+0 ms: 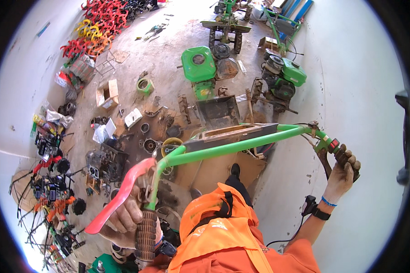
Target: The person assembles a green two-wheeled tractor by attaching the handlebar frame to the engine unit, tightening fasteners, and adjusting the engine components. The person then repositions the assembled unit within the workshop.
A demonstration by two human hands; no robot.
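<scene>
A green handlebar (232,149) spans the view in front of me, with a dark tray-like frame (234,135) fixed at its middle. My left hand (126,216) is closed around its left end, fingers curled between the red lever (120,195) and the brown ribbed grip (146,234). Part of that hand is hidden behind the lever and grip. At the other end my right hand (343,175) is wrapped round the dark right grip (340,157), beside a small red switch (334,143). A dark lever (324,164) hangs just below this end.
Beyond the handlebar stand a green-tanked machine (199,63) and an engine with a green tank (294,72). Loose round parts, a cardboard box (107,94) and a green ring-shaped housing (145,86) lie on the floor. Several machines line the left wall; a white wall (351,91) rises at right.
</scene>
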